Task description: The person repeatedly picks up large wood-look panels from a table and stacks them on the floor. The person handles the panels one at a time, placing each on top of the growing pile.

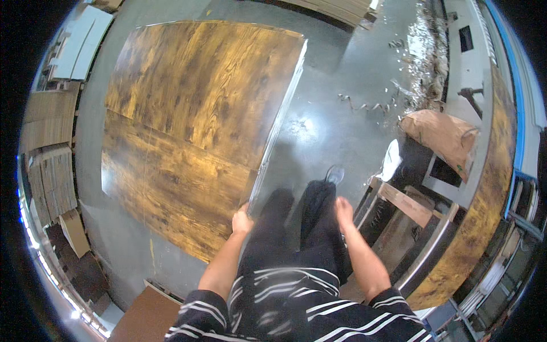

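Nearest the camera is your black-and-white striped shirt [307, 299], with your dark trousers [316, 228] and one shoe [335, 174] beyond it. The large brown wood-grain panel [188, 119] lies flat, low over the grey floor [353, 62], to your left and ahead; what supports it cannot be determined. A seam crosses its face, and the pale layered edge on its right side suggests more than one sheet. Your left hand [242, 221] is at that right edge, close to the near right corner, fingers curled in and apparently closed on the rim; the fingertips are not visible. Governing relation: nearly all of the panel extends forward and leftward from this grip, its right edge running away from you. The longer axis cannot be confirmed through lens distortion. The left hand is the nearer; your right hand [343, 214] is well apart from the panel, beside your right leg, no object visible in it, finger closure indeterminate. To your right, noted: a metal-edged frame [424, 251], a brown paper bundle [439, 134], and curled shavings [421, 62] on the floor.
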`<state>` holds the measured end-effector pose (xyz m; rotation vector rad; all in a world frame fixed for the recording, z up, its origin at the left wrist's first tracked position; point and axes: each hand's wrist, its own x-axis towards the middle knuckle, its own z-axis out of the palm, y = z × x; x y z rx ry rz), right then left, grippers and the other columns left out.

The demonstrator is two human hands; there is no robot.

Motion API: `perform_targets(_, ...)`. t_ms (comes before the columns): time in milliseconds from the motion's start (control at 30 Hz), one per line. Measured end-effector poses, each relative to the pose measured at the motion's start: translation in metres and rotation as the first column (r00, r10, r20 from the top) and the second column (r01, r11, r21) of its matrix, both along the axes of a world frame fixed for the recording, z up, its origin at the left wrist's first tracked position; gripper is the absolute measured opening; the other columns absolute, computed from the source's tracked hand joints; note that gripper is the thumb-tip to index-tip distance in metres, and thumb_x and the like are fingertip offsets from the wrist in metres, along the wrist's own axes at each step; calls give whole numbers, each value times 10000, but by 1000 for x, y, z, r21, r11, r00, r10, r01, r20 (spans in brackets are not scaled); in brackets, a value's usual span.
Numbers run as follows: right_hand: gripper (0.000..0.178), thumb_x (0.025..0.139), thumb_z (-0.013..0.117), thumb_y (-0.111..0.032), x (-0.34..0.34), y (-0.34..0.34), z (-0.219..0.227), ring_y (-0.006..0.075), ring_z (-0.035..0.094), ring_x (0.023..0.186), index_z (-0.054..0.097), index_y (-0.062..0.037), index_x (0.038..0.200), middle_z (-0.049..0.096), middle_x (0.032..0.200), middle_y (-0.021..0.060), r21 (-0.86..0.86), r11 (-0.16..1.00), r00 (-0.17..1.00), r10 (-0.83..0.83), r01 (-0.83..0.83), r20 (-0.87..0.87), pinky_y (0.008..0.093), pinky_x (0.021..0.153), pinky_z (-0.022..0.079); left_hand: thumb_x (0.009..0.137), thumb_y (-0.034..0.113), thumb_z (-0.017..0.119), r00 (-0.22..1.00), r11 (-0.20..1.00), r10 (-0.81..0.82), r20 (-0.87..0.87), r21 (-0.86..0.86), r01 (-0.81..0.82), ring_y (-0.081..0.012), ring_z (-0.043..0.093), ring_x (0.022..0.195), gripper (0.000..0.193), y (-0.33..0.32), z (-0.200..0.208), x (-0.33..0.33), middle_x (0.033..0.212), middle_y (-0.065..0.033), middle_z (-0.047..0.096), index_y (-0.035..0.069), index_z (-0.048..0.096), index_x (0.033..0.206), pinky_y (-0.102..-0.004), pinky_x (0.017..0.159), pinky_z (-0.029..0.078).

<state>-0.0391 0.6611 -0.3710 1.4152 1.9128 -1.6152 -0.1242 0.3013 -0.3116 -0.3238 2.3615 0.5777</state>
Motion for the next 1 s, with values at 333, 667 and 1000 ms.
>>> perform_targets(333, 267, 921, 478, -225, 237, -26, 218, 151, 603, 726, 563, 1, 1035, 618, 868, 97, -37, 753, 714, -637, 657, -292, 248, 605, 499, 746, 252, 551, 825, 825, -564, 41, 65, 561, -314, 588, 944, 289, -19, 11, 72, 949, -171, 623, 76, 650, 953, -387, 831, 463)
perform_targets(667, 703, 723, 704, -379, 528, 24, 260, 357, 437, 1075, 405, 32, 1209, 464, 1172, 215, 790, -165, 312, -857, 590, -411, 422, 955, 326, 752, 240, 616, 565, 562, -825, -4, 100, 821, -280, 617, 885, 289, 50, 46, 158, 942, -137, 642, 78, 648, 990, -360, 778, 476)
perform_targets(1000, 594, 797, 614, -438, 630, 23, 207, 307, 519, 1025, 474, -15, 1190, 535, 1154, 129, -402, 74, -36, -965, 913, -259, 497, 849, 438, 735, 213, 648, 594, 550, -792, -144, 255, 795, -250, 633, 868, 341, 139, 89, 234, 948, -147, 649, 40, 629, 1028, -340, 787, 489)
